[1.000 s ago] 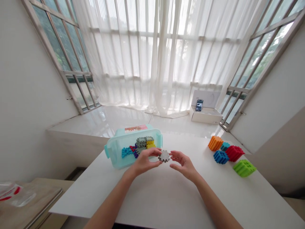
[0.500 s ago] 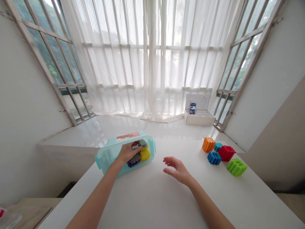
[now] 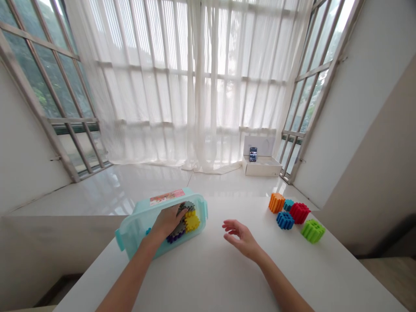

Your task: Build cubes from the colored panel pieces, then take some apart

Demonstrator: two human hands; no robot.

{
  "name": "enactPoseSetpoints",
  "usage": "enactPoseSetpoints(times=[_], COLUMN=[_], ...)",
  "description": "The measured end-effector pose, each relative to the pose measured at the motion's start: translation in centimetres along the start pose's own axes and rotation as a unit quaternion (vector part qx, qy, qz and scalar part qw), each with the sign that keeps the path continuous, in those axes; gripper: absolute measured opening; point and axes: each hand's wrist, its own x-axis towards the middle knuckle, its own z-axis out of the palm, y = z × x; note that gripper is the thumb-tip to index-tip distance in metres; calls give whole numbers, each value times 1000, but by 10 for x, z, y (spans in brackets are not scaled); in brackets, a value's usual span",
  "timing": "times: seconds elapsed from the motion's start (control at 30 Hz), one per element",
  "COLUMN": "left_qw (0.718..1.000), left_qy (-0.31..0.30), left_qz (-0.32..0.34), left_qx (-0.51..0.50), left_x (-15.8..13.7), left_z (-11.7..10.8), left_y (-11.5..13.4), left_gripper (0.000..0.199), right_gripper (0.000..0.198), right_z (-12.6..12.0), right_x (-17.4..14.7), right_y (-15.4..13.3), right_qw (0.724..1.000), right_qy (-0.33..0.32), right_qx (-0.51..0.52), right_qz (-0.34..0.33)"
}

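My left hand point(image 3: 169, 221) reaches into a translucent teal plastic bin point(image 3: 134, 213) that lies on its side, its opening towards me. The fingers are curled on a grey notched building block point(image 3: 187, 206); their tips are partly hidden. Against that hand sit a yellow notched block point(image 3: 192, 222), a darker grey one point(image 3: 179, 227) and a purple one point(image 3: 175, 236). A bit of blue block point(image 3: 148, 231) shows beside my left wrist. My right hand point(image 3: 241, 238) hovers over the white table right of the bin, fingers loosely bent, thumb apart, nothing in it.
At the right of the white table point(image 3: 208, 277) stand an orange block point(image 3: 277, 203), a teal block point(image 3: 288, 205), a red block point(image 3: 299, 212), a blue block point(image 3: 285, 220) and a green block point(image 3: 313, 231). A phone point(image 3: 253, 154) leans in an open white box point(image 3: 262, 169) on the sill.
The whole view has shifted slightly. My left hand stays in the bin and its fingers have moved a little over the grey block. My right hand keeps nearly the same pose.
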Motion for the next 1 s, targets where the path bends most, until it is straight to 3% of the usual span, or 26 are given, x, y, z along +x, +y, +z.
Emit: enactPoseSetpoints(times=[0.23,0.33,0.43,0.57,0.63,0.73,0.87,1.0], left_qw=[997,994,987,974,971,970,967,966], left_qy=[34,96,159,187,177,148,112,85], left_qz=[5,2,18,94,128,168,196,210], left_qx=[68,44,-3,-84,-92,-99,-118,-123], left_x=[-5,-12,-24,-42,-49,-57,-64,-67], left_z=[3,4,4,11,17,27,34,33], left_y=[12,21,38,62,68,73,78,83], left_gripper=[40,41,40,30,27,24,23,23], right_gripper=[33,25,25,39,53,67,65,65], right_z=[-22,-51,-100,-176,-206,-231,-241,-244], right_x=[-26,-54,-83,-109,-116,-122,-124,-124], right_y=[-23,-30,-24,-3,10,32,56,62], right_qw=[993,970,914,791,766,776,804,801], right_qy=[49,134,292,480,496,450,395,363], right_qx=[-102,-191,-268,-368,-406,-441,-444,-475], right_qz=[-39,-68,-80,-84,-55,-13,22,38])
